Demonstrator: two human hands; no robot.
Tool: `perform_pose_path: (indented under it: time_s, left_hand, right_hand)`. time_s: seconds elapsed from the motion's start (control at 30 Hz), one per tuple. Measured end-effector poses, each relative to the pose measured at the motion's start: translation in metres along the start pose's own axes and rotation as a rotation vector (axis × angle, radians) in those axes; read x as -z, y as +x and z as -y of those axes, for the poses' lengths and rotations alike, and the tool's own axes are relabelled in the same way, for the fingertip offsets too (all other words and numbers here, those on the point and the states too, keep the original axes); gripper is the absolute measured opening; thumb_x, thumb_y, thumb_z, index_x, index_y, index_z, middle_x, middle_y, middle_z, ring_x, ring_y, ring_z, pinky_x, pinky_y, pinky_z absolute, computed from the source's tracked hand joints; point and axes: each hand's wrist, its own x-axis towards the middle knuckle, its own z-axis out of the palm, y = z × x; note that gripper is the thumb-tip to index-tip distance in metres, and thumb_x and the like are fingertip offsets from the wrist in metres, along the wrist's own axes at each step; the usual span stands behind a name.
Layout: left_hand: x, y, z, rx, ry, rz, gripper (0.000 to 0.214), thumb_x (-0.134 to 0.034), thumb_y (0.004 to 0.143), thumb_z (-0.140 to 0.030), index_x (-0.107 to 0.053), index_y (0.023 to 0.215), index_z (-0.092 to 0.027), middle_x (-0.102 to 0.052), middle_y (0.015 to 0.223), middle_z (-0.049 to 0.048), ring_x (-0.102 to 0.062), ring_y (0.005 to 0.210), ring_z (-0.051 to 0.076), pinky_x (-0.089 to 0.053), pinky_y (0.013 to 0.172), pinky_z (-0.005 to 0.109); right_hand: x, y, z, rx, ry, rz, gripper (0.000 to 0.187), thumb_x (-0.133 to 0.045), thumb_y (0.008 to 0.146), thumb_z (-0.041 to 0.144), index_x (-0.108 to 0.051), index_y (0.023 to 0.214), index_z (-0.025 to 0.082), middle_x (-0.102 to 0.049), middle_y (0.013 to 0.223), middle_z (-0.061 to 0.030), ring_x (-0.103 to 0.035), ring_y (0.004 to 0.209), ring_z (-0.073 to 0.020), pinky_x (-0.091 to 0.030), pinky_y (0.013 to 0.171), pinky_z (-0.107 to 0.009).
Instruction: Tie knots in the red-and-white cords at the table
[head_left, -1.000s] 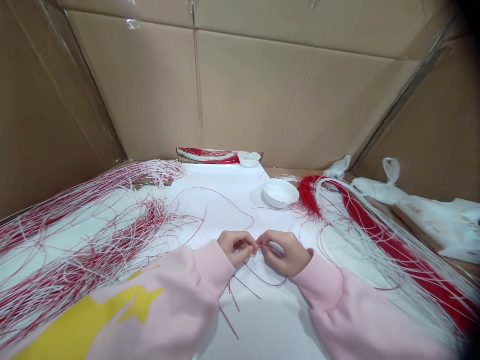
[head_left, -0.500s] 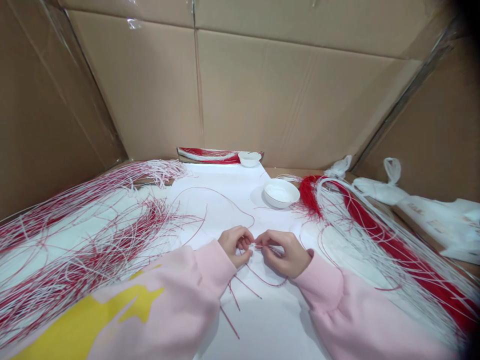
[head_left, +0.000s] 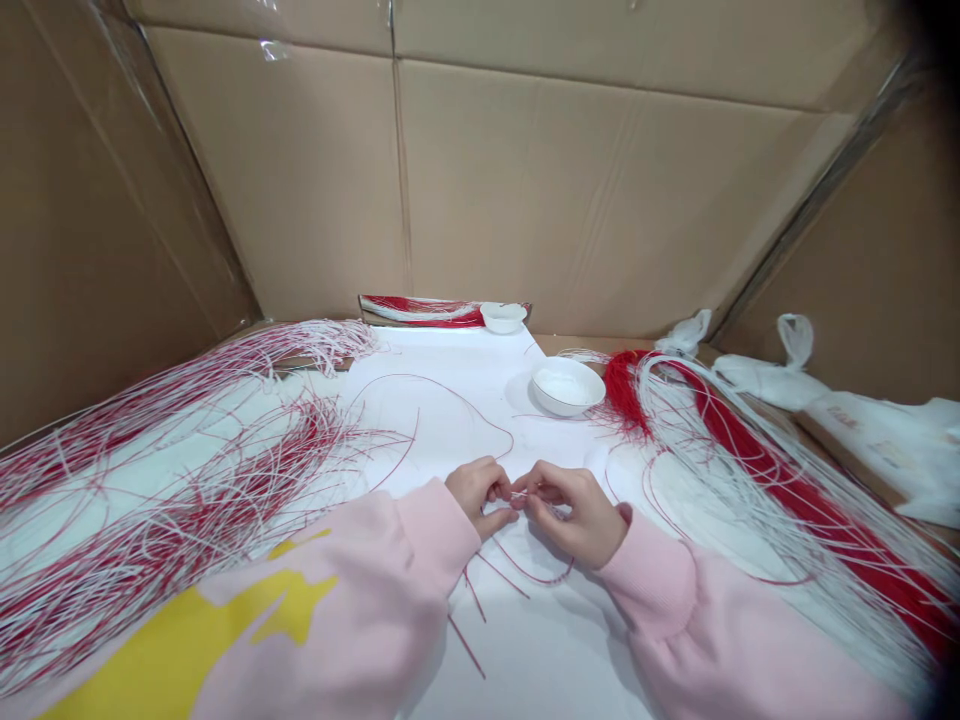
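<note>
Between left hand (head_left: 480, 492) and right hand (head_left: 576, 512), both with fingertips pinched together, thin red-and-white cord (head_left: 519, 494).

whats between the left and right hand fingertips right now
In the head view, a short bit of thin cord shows between the fingertips of the left hand and right hand; how many strands is too small to tell.

We're getting soft, bright light, faint shadow hugging the nearer bowl (head_left: 568, 388), tape (head_left: 274, 50) glinting above, blackness swallowing our upper-right corner.
</note>
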Motion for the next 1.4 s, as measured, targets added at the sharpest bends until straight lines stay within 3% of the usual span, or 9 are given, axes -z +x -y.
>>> perform_pose_path:
  time_s: [0.17,0.67,1.0,1.17,1.4]
  left_hand:
    - [0.0001,-0.0002,0.0005,-0.004,0.053,0.006,0.012,-0.058,0.063,-0.024,-0.05,0.062,-0.015,-0.046,0.063,-0.0006,-0.041,0.054,0.009,-0.032,0.051,0.02]
    - [0.001,-0.0017,-0.0025,-0.065,0.224,0.043,0.027,-0.044,0.076,-0.039,-0.049,0.064,-0.015,-0.046,0.068,0.0016,-0.044,0.06,0.011,-0.034,0.054,0.022]
    - [0.0007,-0.0019,-0.0028,-0.082,0.274,0.044,0.004,-0.048,0.066,-0.011,-0.048,0.066,-0.015,-0.047,0.069,0.0015,-0.045,0.062,0.012,-0.035,0.056,0.022]
    - [0.0027,-0.0027,-0.004,-0.115,0.153,0.007,0.005,-0.044,0.068,-0.011,-0.047,0.068,-0.015,-0.047,0.068,0.0014,-0.045,0.06,0.011,-0.035,0.055,0.021]
    - [0.0071,-0.0023,-0.0083,-0.026,-0.282,0.006,0.005,-0.045,0.072,-0.017,-0.049,0.07,-0.014,-0.052,0.061,0.0006,-0.051,0.054,0.01,-0.039,0.052,0.02]
  right_hand:
    - [-0.0011,-0.0003,0.0033,0.001,-0.008,0.017,0.01,-0.044,0.07,0.007,-0.045,0.069,0.017,-0.059,0.068,-0.0015,-0.058,0.06,-0.0111,-0.049,0.057,-0.022]
    - [-0.0017,0.0001,0.001,-0.024,-0.022,-0.02,0.01,-0.044,0.069,0.007,-0.046,0.068,0.017,-0.054,0.061,0.0008,-0.054,0.056,-0.0101,-0.048,0.055,-0.021]
    - [-0.0017,-0.0014,0.0008,-0.03,0.06,-0.021,0.012,-0.044,0.07,0.006,-0.046,0.071,0.017,-0.058,0.067,-0.0006,-0.059,0.061,-0.0113,-0.051,0.062,-0.024]
    - [-0.0007,-0.0015,0.0036,0.002,0.057,-0.051,0.013,-0.044,0.069,0.004,-0.046,0.071,0.017,-0.057,0.066,-0.0009,-0.059,0.062,-0.0117,-0.051,0.062,-0.024]
    - [0.0014,-0.002,0.008,0.034,0.048,-0.138,0.008,-0.046,0.07,0.008,-0.046,0.069,0.016,-0.056,0.06,-0.0008,-0.056,0.051,-0.0103,-0.049,0.053,-0.023]
